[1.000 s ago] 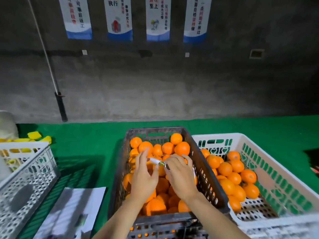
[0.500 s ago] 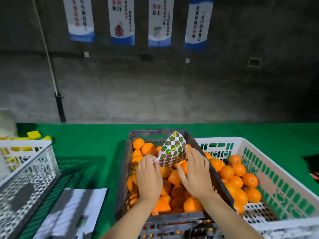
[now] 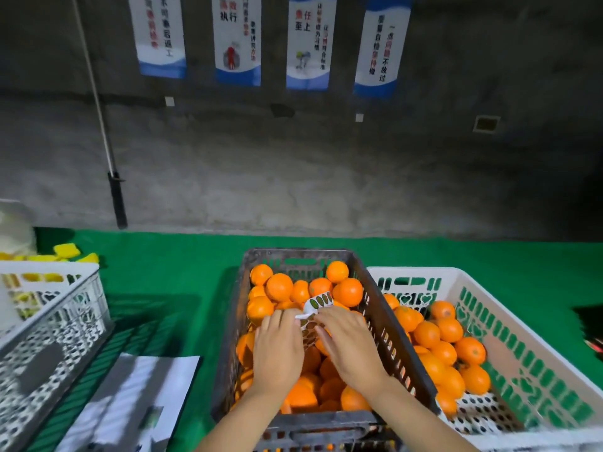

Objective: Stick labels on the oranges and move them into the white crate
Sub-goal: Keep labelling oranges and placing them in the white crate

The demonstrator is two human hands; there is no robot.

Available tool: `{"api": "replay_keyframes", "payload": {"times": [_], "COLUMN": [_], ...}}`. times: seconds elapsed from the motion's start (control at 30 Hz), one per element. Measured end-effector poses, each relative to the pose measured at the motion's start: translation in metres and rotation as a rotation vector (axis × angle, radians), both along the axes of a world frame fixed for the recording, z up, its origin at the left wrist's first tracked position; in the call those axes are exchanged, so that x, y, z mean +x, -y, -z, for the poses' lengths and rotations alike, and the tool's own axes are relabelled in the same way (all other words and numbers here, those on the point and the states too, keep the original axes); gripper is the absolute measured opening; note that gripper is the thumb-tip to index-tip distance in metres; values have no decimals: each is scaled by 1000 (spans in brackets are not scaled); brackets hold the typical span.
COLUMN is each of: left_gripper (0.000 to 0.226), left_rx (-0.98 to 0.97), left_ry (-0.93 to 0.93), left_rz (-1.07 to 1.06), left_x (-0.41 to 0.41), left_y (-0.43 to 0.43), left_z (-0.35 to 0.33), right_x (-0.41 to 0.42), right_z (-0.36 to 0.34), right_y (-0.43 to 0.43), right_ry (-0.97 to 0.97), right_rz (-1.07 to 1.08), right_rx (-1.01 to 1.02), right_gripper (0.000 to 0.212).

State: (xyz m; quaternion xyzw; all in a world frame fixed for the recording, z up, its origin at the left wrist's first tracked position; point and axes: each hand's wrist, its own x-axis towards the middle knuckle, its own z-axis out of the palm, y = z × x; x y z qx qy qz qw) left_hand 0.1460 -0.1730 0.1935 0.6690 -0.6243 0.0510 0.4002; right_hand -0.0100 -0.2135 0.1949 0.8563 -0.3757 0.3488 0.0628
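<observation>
Left hand (image 3: 277, 350) and right hand (image 3: 354, 349), fingers (image 3: 284, 317) curled, pinch a label sheet (image 3: 319, 302) above oranges (image 3: 348, 291) in the dark crate (image 3: 388, 337); white crate (image 3: 417, 272) at 3 o'clock.

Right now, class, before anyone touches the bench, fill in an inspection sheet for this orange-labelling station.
Surface: green mat covers the table.
Job's things: dark crate piled with oranges; white crate at its right side, partly filled with more oranges; label sheet held above the dark crate.
Clutter: perforated crate at far left, yellow blocks behind it, papers in front.
Grippers: left hand and right hand both hold the label sheet.
Cables: nothing seen.
Surroundings: concrete wall with four banners; a pole against it.
</observation>
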Motion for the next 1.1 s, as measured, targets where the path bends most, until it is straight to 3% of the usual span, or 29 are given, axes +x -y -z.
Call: {"api": "replay_keyframes", "payload": {"times": [0.17, 0.43, 0.67, 0.93, 1.0, 1.1], "left_gripper": [23, 13, 19, 28, 26, 18], "left_rx": [57, 43, 61, 168, 108, -72], "left_ry": [-15, -92, -205, -337, -415, -677], "left_rz": [84, 213, 303, 372, 315, 66], "left_x": [1, 3, -2, 6, 9, 21], "left_y": [-1, 4, 3, 24, 37, 58], "left_z": [2, 5, 3, -3, -10, -12], "right_x": [-1, -1, -3, -2, -3, -2], "right_z": [-1, -3, -1, -2, -2, 0], "right_y": [-3, -2, 0, 1, 4, 4], "right_ry": [129, 233, 226, 224, 247, 311], "right_rz": [-11, -6, 70, 77, 81, 73], "right_rx": [18, 64, -60, -48, -41, 43], "right_gripper": [26, 20, 20, 14, 11, 13]}}
